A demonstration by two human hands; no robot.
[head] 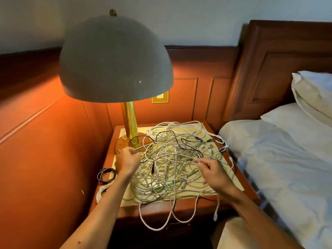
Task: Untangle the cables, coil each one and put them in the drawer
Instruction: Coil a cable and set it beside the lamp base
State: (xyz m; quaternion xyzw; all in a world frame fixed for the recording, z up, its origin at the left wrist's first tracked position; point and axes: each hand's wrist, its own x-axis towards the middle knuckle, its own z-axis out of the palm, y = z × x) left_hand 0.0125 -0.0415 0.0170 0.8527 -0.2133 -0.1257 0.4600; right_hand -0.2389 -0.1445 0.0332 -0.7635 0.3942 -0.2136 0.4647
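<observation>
Large tangled heap of white, pale-green and thin black cables (172, 159) spread over wooden bedside surface (231, 198), right of brass lamp with grey dome shade (115, 60); several white loops spilling over front edge. Likely heaped loose for sorting. Small coiled black cable (106, 174) and coiled white cable (101, 192) parked at left edge, probably kept clear of the mass. Drawer not seen.

Left hand (128, 161) reaching in low, fingers curled at heap's left margin, apparently pinching a strand. Right hand (212, 171) hovering palm-down, fingers loosely spread, nothing gripped.
</observation>
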